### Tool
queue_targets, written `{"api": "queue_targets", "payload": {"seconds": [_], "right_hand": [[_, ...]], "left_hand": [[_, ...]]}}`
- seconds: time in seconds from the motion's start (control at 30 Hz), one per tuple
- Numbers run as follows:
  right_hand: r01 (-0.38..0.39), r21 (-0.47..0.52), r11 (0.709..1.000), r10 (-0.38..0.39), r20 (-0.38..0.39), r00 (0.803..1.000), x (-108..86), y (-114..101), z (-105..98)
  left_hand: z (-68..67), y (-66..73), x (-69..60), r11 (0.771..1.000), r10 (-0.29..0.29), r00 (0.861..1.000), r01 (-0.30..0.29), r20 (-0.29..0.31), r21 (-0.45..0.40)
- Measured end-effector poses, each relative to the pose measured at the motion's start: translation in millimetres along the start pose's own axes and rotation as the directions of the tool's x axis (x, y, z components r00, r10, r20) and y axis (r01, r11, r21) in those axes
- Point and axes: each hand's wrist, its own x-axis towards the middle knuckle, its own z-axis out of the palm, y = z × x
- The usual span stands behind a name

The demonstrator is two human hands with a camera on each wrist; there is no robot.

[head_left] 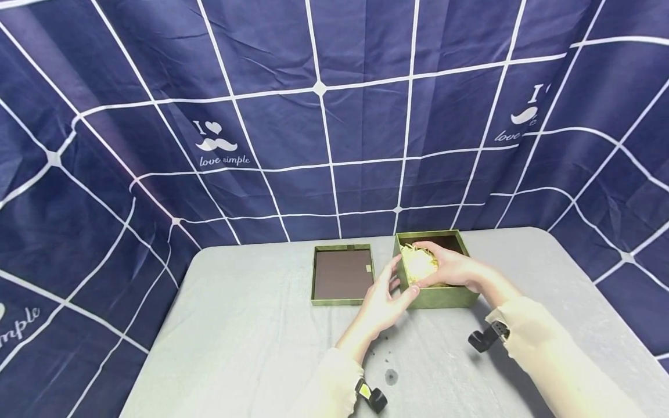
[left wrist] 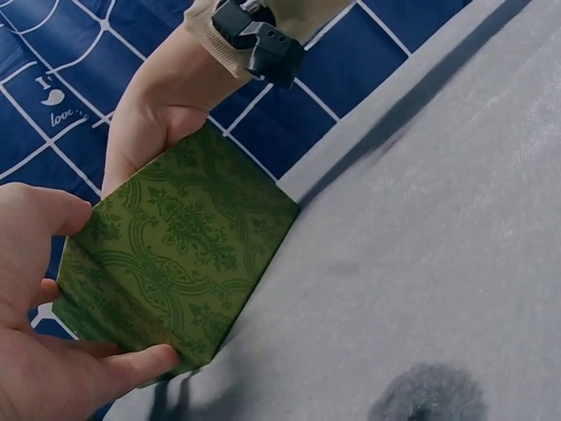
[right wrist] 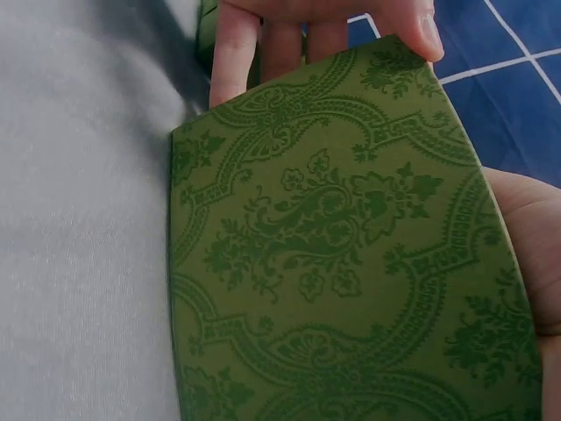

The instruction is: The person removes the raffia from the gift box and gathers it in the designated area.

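Green rectangular cardboard-looking box with a darker floral pattern (head_left: 444,297) stands on the grey cloth-covered table (head_left: 235,325), towards its 1 o'clock side. I judge it light and stiff, its walls firm yet liable to dent or crease if squeezed hard, and its papery surface only mildly slippery. Its corners seem the best hold: my left hand (head_left: 384,299) grips the 8 o'clock corner, thumb at the top edge, fingers along the 9 o'clock wall.

My right hand (head_left: 453,268), reaching over from 4 o'clock, has thumb and fingers curved around the pale yellow shredded filler (head_left: 418,262) in the box's 9 o'clock half. That clump should be nearly weightless, springy and quick to shed strands, so I would cup it broadly; whether anything lies beneath it, I cannot tell.

Counting: one box, one clump of filler, and one shallow green-rimmed tray with a dark brown inside (head_left: 342,278), probably the lid, just beside the box at 9 o'clock. Two black wrist cameras (head_left: 488,337) sit at my two cream sleeves (head_left: 549,354).
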Motion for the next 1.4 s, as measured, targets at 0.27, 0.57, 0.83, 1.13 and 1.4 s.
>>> {"api": "queue_targets", "payload": {"seconds": [0.27,0.57,0.83,1.13,1.4], "right_hand": [[0.005,0.089,0.996,-0.008,0.031,0.999,3.5,1.7,0.9],[0.013,0.082,0.997,-0.018,0.069,0.997,5.7,4.7,3.3],[0.012,0.088,0.996,-0.02,0.086,0.996,7.0,6.1,4.1],[0.008,0.07,0.997,-0.011,0.048,0.999,3.2,4.0,3.4],[0.016,0.021,1.0,-0.015,-0.025,1.0,2.9,2.1,4.1]], "left_hand": [[-0.2,1.7,0.4,1.0,-0.017,1.0,0.017,-0.004,0.003],[-2.3,-2.1,1.4,1.0,-0.003,1.0,0.004,0.025,-0.013],[-2.7,-1.6,1.3,1.0,-0.009,1.0,0.009,0.021,-0.001],[-1.5,-3.2,2.1,1.0,0.003,1.0,-0.003,0.022,0.003],[-3.6,-1.5,2.0,1.0,-0.015,1.0,0.015,0.015,0.0]]}}
